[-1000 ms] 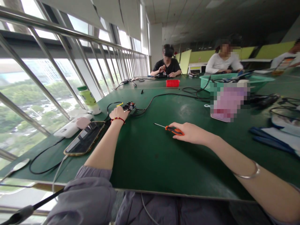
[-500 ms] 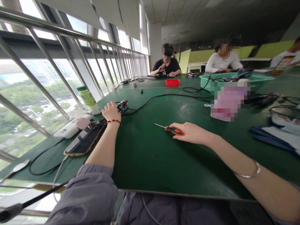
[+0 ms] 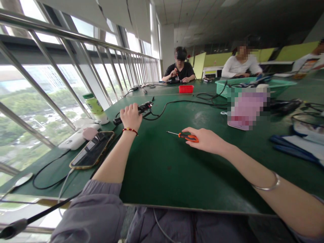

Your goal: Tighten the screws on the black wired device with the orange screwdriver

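My left hand [image 3: 131, 117] is closed over a long black corded device [image 3: 144, 108], raised a little above the green table. Its far end looks opened up, with small inner parts showing; the hand hides its middle. My right hand [image 3: 209, 139] grips a screwdriver [image 3: 187, 137] with an orange and black handle. The thin metal shaft points left, towards the middle of the table, and touches nothing.
Left of me lie a phone [image 3: 92, 150], a white power bank [image 3: 76, 138] and a green-capped bottle [image 3: 95, 107]. A red tray [image 3: 186, 89], a green basket [image 3: 222, 88] and a pink phone-like object [image 3: 246, 111] stand farther off. Other people sit across the table.
My left hand has lifted the black device and moved it right, away from the phone. The right hand and screwdriver have shifted only slightly.
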The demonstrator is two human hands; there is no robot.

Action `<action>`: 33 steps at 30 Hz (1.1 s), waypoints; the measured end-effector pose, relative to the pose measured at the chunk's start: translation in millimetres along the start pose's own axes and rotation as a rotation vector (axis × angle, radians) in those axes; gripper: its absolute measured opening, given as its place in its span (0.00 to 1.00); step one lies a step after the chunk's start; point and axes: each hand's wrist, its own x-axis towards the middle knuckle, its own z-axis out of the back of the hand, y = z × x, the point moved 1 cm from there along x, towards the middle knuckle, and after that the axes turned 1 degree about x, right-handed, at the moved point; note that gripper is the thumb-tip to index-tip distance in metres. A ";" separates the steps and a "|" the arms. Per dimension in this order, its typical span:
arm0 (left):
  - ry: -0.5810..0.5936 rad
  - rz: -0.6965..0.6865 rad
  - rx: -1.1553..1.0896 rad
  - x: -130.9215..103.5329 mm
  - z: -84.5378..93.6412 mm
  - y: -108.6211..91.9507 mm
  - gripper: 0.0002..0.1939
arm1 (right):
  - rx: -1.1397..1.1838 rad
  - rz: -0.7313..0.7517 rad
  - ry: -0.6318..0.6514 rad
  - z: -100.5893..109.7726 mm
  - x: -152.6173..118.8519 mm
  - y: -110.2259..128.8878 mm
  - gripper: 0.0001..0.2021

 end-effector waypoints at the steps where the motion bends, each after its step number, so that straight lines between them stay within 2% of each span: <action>1: 0.023 -0.058 -0.025 -1.9 0.2 -8.9 0.14 | 0.023 -0.002 -0.044 0.8 0.0 0.3 0.22; 4: 0.132 -0.250 -0.109 -10.1 -3.1 -37.2 0.13 | 0.112 0.012 -0.189 2.7 -0.2 0.0 0.17; 9: 0.257 -0.406 -0.330 -20.3 -13.4 -68.9 0.16 | 0.272 0.036 -0.466 7.3 -2.2 -2.7 0.08; 15: 0.347 -0.579 -0.510 -20.8 -16.8 -77.9 0.19 | 0.357 0.053 -0.821 16.7 -6.3 -4.0 0.09; 19: 0.374 -0.592 -0.540 -21.2 -22.2 -80.2 0.20 | 0.344 0.085 -0.961 16.9 -9.1 -1.7 0.10; 22: 0.370 -0.549 -0.553 -22.1 -28.7 -83.0 0.21 | 0.309 0.116 -0.949 16.1 -9.6 0.1 0.09; 27: 0.417 -0.539 -0.544 -14.8 -34.7 -77.9 0.20 | 0.331 0.121 -0.788 16.6 -7.2 -2.0 0.06; 29: 0.385 -0.443 -0.522 -8.3 -34.8 -63.3 0.20 | 0.349 0.110 -0.742 16.9 -6.9 -3.2 0.06; 30: 0.360 -0.346 -0.480 -5.1 -35.1 -52.5 0.19 | 0.356 0.107 -0.722 17.1 -7.0 -3.4 0.06; 33: 0.304 -0.076 -0.226 0.3 -37.6 -13.6 0.21 | 0.372 0.101 -0.691 17.7 -7.9 -2.7 0.06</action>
